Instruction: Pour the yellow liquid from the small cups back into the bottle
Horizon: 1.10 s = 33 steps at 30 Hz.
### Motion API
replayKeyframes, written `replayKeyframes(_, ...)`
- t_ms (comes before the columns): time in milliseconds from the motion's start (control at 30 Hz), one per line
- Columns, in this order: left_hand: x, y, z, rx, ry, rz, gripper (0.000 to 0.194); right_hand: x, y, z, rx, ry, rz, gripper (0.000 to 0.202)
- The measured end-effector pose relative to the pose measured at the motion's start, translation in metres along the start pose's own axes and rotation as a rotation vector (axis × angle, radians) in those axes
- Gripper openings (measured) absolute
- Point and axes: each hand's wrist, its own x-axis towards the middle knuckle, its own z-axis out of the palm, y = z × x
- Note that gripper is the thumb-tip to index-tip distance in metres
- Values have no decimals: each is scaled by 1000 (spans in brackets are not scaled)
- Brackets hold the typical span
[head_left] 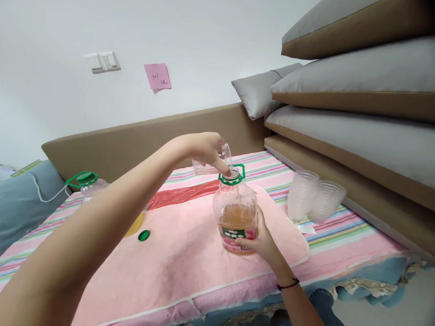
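Observation:
A large clear plastic jug (239,230) with a green handle ring stands upright on the pink mat, partly filled with amber liquid. My right hand (260,238) is wrapped around its lower right side. Above the jug's uncapped mouth, my left hand (211,148) grips a clear plastic cup (203,168) that is tilted beside the neck. A thin streak shows inside the jug below its neck; whether it is falling liquid I cannot tell. On the mat to the left lies a green cap (144,235).
Behind my left forearm stands another jug (89,186) with a green cap, partly hidden. Stacked clear cups (302,192) lie to the right, near piled grey-brown cushions (361,121). A red plastic sheet (179,195) lies behind the pink mat (165,282).

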Motion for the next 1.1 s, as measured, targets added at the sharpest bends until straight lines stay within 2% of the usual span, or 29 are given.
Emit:
replayKeyframes(267, 0, 13, -5, 80, 4, -38, 46, 0, 6, -2, -10, 0, -3, 122)
replayKeyframes(467, 4, 17, -4, 111, -9, -46, 52, 2, 6, -1, -37, 16, -48, 120)
replayKeyframes(733, 4, 20, -4, 102, 4, -34, 51, 1, 6, -2, -15, -2, -28, 120)
replayKeyframes(933, -6, 5, 8, -87, 33, -3, 52, 2, 6, -2, -37, 22, -43, 117)
replayKeyframes(1100, -15, -10, 24, -386, 111, 28, 57, 4, 7, -2, -38, 0, -74, 118)
